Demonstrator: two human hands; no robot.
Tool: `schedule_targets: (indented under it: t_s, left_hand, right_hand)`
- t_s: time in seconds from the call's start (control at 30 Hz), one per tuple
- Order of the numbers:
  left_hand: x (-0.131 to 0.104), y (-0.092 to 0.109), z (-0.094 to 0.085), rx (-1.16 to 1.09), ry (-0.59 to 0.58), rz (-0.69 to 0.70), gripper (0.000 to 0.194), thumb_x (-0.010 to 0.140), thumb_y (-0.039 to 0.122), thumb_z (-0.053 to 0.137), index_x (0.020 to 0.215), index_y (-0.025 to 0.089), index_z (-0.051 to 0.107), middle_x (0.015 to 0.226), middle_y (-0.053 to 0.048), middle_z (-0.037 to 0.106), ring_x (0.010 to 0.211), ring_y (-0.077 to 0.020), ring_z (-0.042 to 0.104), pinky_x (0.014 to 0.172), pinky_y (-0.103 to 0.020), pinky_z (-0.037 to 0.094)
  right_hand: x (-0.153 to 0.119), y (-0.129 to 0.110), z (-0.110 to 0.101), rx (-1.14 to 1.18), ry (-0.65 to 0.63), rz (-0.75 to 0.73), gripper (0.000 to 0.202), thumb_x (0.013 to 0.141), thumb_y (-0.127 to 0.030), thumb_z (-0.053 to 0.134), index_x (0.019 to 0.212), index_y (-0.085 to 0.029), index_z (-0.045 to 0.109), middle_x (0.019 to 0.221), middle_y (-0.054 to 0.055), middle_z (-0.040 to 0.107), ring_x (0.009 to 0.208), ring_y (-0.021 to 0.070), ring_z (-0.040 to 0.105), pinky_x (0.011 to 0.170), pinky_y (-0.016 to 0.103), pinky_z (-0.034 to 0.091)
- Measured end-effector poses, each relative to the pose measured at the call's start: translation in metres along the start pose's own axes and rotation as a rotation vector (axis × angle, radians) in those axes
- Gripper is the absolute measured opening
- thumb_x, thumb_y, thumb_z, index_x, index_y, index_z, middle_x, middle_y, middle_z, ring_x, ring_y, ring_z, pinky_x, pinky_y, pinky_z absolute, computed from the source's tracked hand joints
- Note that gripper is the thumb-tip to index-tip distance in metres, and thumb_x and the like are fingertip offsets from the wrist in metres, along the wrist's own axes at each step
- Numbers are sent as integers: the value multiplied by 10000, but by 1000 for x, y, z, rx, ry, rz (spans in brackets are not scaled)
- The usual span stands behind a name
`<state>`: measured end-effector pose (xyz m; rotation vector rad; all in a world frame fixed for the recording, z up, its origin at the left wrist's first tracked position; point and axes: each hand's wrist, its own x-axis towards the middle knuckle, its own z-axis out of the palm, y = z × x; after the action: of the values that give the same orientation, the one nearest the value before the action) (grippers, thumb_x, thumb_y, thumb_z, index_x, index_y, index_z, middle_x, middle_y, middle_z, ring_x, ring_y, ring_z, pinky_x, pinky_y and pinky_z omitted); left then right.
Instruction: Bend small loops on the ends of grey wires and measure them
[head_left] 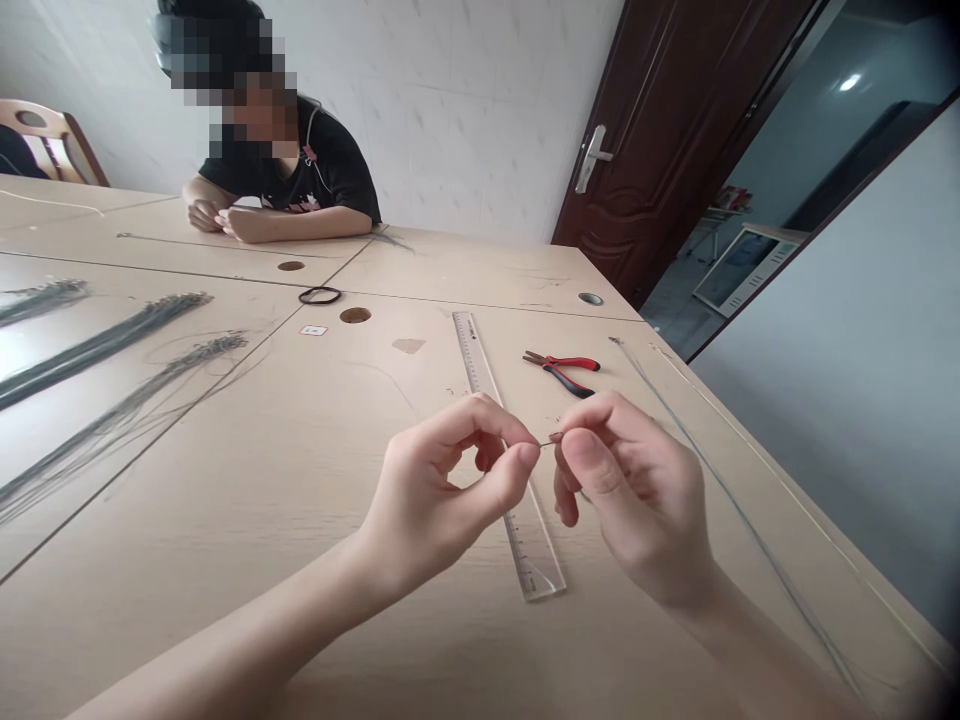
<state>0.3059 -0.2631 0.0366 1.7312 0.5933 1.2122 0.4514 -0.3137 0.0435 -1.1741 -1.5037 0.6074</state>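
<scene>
My left hand pinches a thin dark wire between thumb and forefinger. Close beside it, my right hand has thumb and forefinger closed on the wire's other part, where a small brownish end shows. Only a short length of wire is visible between the fingertips; the rest is hidden. Under the hands lies a clear plastic ruler, partly covered by my left hand. Pliers with red and black handles rest on the table just beyond my right hand.
Bundles of thin grey wires lie at the left. More long wires run along the table's right side. A black ring, a small label and round table holes are farther back. A person sits across the table.
</scene>
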Motion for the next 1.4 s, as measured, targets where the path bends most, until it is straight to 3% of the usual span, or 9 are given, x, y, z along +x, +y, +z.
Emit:
schedule_targets:
  t_s: [0.13, 0.3, 0.47, 0.73, 1.2, 1.4]
  left_hand:
    - [-1, -4, 0, 48, -17, 79, 106, 821, 147, 568, 726, 195, 572, 640, 0, 562, 598, -129, 517, 563, -272, 421]
    - [-2, -3, -1, 47, -27, 96, 95, 829, 161, 572, 743, 199, 580, 640, 0, 560, 595, -129, 509, 564, -271, 424]
    - [-3, -2, -2, 13, -45, 113, 102, 837, 142, 558, 757, 203, 577, 650, 6, 554, 598, -121, 507, 562, -262, 424]
    - [-3, 4, -3, -97, -119, 166, 66, 794, 104, 544, 772, 147, 589, 646, -9, 550, 572, -112, 518, 543, -253, 444]
    - [-3, 0, -1, -133, -83, 274, 93, 787, 48, 560, 730, 116, 592, 607, -16, 568, 557, -112, 523, 500, -252, 449]
    - [-3, -1, 0, -115, -74, 357, 107, 779, 32, 572, 734, 120, 613, 623, -16, 603, 543, -93, 502, 513, -253, 446]
  right_hand:
    - [-1, -5, -2, 114, -59, 81, 196, 901, -330, 510, 740, -221, 533, 483, -66, 477, 395, 81, 499, 407, 213, 420]
    - [-2, -11, -3, 200, -60, 150, 176, 875, -282, 543, 708, -227, 557, 427, -76, 471, 346, 87, 493, 350, 211, 378]
    - [-2, -11, -3, 233, -34, 86, 211, 878, -253, 547, 667, -232, 539, 416, -85, 464, 319, 71, 471, 346, 207, 380]
    - [-9, -11, 1, 151, -27, -24, 124, 896, -223, 531, 772, -225, 532, 468, -88, 490, 355, 62, 479, 374, 204, 397]
    - [-11, -8, 3, 67, -22, -142, 100, 894, -173, 521, 805, -219, 519, 535, -80, 502, 383, 49, 494, 380, 199, 377]
    - [-12, -10, 3, 96, 2, -96, 135, 884, -170, 538, 759, -216, 513, 502, -89, 478, 344, 45, 488, 373, 195, 388]
